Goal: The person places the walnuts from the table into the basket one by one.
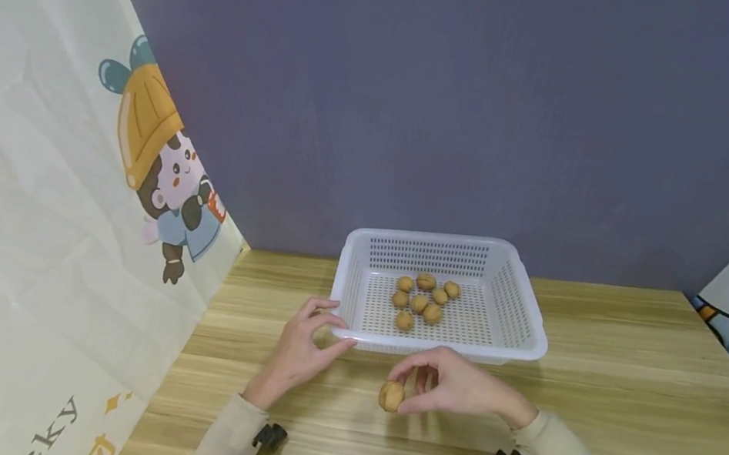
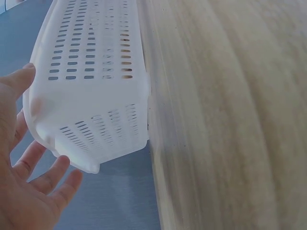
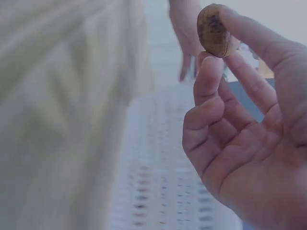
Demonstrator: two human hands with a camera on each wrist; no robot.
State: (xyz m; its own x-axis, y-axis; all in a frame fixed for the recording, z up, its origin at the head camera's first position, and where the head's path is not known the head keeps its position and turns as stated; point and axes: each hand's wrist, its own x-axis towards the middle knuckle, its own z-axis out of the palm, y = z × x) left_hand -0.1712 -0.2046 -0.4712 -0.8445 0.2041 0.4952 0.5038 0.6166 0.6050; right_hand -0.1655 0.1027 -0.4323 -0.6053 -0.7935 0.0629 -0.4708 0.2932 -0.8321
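We have seven walnuts (image 1: 422, 299) already sitting in the white perforated basket (image 1: 526, 318), clustered mid-floor toward the back wall. We read that as most of the job done.

Our right hand (image 1: 454, 386) pinches one more walnut (image 1: 392, 396) between thumb and fingertips, the other fingers curled loosely. It sits just in front of the basket's near rim, low over the wooden table (image 1: 628, 389); we can't tell whether the nut is touching the wood. The right wrist view confirms the pinch: walnut (image 3: 216, 31) held at the fingertips (image 3: 209, 72), basket mesh blurred behind.

Our left hand (image 1: 301, 351) is at the basket's front-left corner, fingers spread and fairly straight, thumb at the rim, steadying rather than gripping. The left wrist view shows the open palm (image 2: 21, 191) right beside the basket corner (image 2: 91, 129).

What's left, in our judgement: this walnut goes over the rim and gets released. We see no other loose walnuts on the table.
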